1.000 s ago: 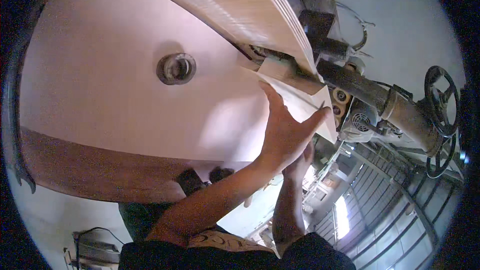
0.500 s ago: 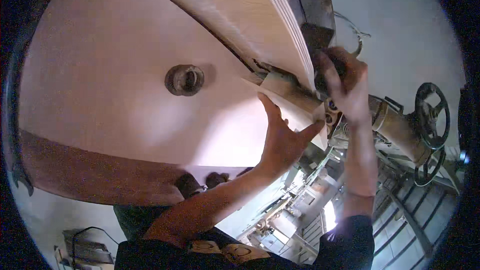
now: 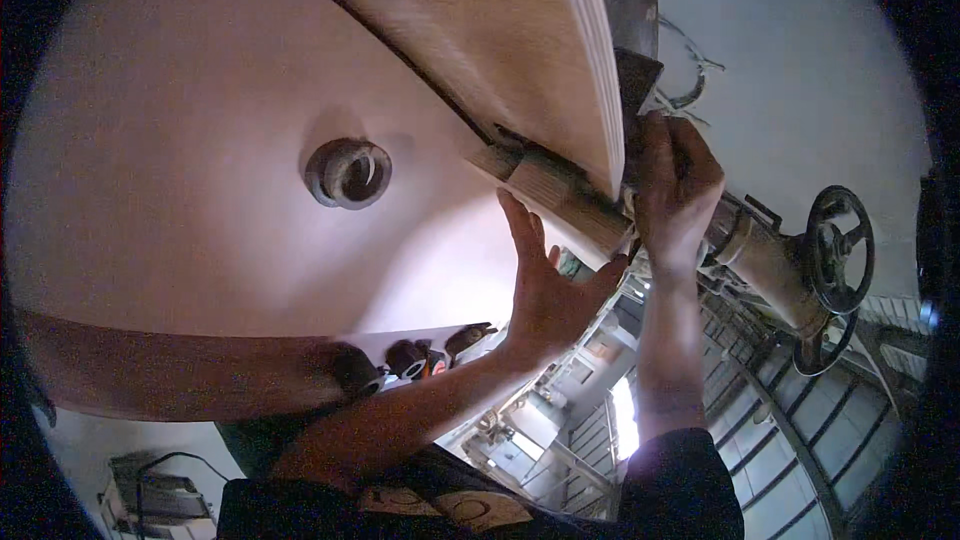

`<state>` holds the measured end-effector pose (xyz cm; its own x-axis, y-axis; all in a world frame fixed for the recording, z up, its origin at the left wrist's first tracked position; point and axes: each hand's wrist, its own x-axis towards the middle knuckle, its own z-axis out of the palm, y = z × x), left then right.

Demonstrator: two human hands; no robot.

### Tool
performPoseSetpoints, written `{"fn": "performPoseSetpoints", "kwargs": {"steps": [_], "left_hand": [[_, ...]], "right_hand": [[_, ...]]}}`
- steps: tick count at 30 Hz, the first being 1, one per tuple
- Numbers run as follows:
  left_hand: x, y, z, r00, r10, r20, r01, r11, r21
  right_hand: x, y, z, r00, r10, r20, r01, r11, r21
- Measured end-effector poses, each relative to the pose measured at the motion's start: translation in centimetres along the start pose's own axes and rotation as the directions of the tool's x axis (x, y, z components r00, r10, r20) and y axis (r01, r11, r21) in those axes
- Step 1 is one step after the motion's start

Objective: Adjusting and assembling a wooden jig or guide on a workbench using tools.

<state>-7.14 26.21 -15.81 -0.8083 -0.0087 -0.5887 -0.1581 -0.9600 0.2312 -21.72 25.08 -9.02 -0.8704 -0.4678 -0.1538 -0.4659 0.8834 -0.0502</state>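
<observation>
My left hand (image 3: 550, 295) has thumb and fingers spread wide along the edge of a pale wooden strip (image 3: 565, 230). The fingertips and the thumb tip are at the strip's edge. A short wooden block (image 3: 565, 195) lies against that strip, beneath the lower end of a large curved plywood board (image 3: 480, 40). To the right of the plywood's end, my right hand (image 3: 680, 180) is closed, its fingers curled beside a dark machine part (image 3: 638, 80). Whatever the right fingers grip is hidden by the hand.
A broad pale tabletop (image 3: 180, 160) with a dark round fitting (image 3: 350, 175) fills the left. Dark knobs (image 3: 405, 360) line its front edge. Black handwheels (image 3: 840, 245) stand at right on the machine. A chair-like frame (image 3: 160, 495) is at lower left.
My right hand has moved slightly left and down, its fingers now more tightly curled. The left hand stays spread at the wood. The whole view has shifted a little.
</observation>
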Motion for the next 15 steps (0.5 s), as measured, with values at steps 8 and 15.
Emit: {"fn": "performPoseSetpoints", "kwargs": {"steps": [8,15], "left_hand": [[0.9,-0.2,-0.2,0.993,0.118,0.029,-0.119,0.992,0.043],[0.7,0.9,-0.7,0.997,0.052,0.054,-0.06,0.984,0.166]], "right_hand": [[0.1,0.7,0.3,0.999,-0.045,-0.004,0.045,0.989,0.14],[0.2,3.8,-0.7,0.993,0.04,0.113,-0.098,0.81,0.579]]}}
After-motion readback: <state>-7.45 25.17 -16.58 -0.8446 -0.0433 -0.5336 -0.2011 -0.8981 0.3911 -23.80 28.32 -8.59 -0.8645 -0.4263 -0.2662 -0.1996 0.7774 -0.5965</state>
